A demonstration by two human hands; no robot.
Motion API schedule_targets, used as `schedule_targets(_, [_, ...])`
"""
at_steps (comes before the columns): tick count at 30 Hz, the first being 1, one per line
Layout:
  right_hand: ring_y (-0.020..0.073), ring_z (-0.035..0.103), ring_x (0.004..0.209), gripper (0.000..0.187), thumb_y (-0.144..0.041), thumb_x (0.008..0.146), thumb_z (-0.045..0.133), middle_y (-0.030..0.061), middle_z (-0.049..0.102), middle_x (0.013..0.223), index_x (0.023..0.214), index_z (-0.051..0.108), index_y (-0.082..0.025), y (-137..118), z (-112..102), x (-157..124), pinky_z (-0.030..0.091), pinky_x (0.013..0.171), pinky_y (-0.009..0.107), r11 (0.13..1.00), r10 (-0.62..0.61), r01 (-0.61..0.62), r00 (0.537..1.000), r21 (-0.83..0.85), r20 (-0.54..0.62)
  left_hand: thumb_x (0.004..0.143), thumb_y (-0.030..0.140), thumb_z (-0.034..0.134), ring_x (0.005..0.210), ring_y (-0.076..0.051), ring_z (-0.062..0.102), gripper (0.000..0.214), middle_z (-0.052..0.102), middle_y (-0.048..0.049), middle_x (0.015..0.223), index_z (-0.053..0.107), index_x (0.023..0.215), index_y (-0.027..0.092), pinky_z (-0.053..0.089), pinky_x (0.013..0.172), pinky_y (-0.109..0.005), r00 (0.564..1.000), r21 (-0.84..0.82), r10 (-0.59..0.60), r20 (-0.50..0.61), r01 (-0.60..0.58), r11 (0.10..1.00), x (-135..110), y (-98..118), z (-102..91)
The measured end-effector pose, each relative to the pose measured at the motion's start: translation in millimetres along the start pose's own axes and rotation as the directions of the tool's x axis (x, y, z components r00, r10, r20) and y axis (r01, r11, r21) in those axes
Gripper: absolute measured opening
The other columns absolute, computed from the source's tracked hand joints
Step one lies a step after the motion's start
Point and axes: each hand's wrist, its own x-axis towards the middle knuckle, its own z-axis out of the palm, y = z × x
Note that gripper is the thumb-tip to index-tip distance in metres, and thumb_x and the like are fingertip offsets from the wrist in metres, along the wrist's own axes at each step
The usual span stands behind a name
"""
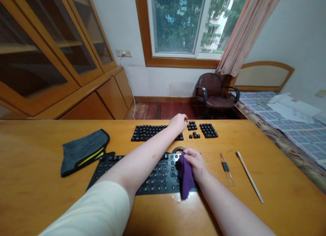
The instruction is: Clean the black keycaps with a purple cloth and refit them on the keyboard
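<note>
My left hand (179, 123) reaches across to the far edge of the table, its fingers closed at a small black keycap (186, 121). Rows of loose keycaps (148, 131) lie left of it, partly covered by my forearm. Smaller groups, including the number block (209, 130), lie to its right. Pinched in my right hand (195, 163) is a purple cloth (187, 178), which hangs over the right part of a black keyboard base (158, 181). Most of that base shows bare key sockets, with a few keycaps along its top row. My left arm hides its middle.
A folded grey cloth (84, 149) with black and yellow edging lies at the left. Right of the keyboard are a wire keycap puller (225, 166) and a slim brush (249, 177). A coiled cable (178, 149) sits behind the base. Beyond the table stands an armchair (212, 90).
</note>
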Motion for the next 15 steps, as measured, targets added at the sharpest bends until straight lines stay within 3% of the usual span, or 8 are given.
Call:
schedule_targets(4, [0.0101, 0.047, 0.044, 0.013, -0.028, 0.060, 0.067, -0.0027, 0.057, 0.052, 0.062, 0.060, -0.018, -5.1, 1.9, -0.5, 0.034, 0.044, 0.020, 0.999, -0.002, 0.002, 1.000, 0.040, -0.007, 0.084, 0.023, 0.042, 0.092, -0.020, 0.057, 0.025, 0.054, -0.0072, 0.107, 0.053, 0.107, 0.021, 0.044, 0.082, -0.030, 0.994, -0.030, 0.018, -0.108, -0.022, 0.999, -77.9, -5.9, 1.4])
schedule_targets(8, [0.0095, 0.047, 0.043, 0.014, -0.029, 0.058, 0.067, -0.0028, 0.058, 0.052, 0.062, 0.059, -0.017, -13.6, 4.8, -3.3, 0.034, 0.044, 0.020, 0.997, 0.004, -0.007, 1.000, 0.079, 0.029, 0.085, 0.020, 0.039, 0.089, -0.020, 0.058, 0.025, 0.054, -0.0072, 0.103, 0.051, 0.107, 0.021, 0.045, 0.078, -0.031, 0.998, -0.005, -0.015, -0.067, 0.014, 1.000, -140.1, -16.0, 7.3])
schedule_targets(11, [0.0100, 0.046, 0.042, 0.015, -0.030, 0.058, 0.067, -0.0026, 0.057, 0.051, 0.061, 0.059, -0.017, -20.3, 5.4, -5.3, 0.034, 0.044, 0.021, 0.998, -0.003, 0.001, 0.999, 0.063, 0.033, 0.085, 0.017, 0.038, 0.092, -0.020, 0.056, 0.024, 0.055, -0.0079, 0.101, 0.052, 0.105, 0.019, 0.043, 0.081, -0.031, 0.998, -0.013, -0.054, -0.031, 0.054, 0.998, -158.8, -22.5, 8.7])
schedule_targets(15, [0.0100, 0.045, 0.041, 0.017, -0.030, 0.057, 0.067, -0.0022, 0.057, 0.050, 0.061, 0.058, -0.017, -25.9, 4.4, -6.9, 0.033, 0.042, 0.022, 0.999, -0.001, 0.001, 1.000, 0.051, 0.008, 0.084, 0.015, 0.039, 0.093, -0.020, 0.055, 0.025, 0.055, -0.0077, 0.101, 0.053, 0.105, 0.018, 0.042, 0.085, -0.032, 0.997, -0.061, -0.064, -0.051, 0.061, 0.996, -166.1, -28.5, 9.1])
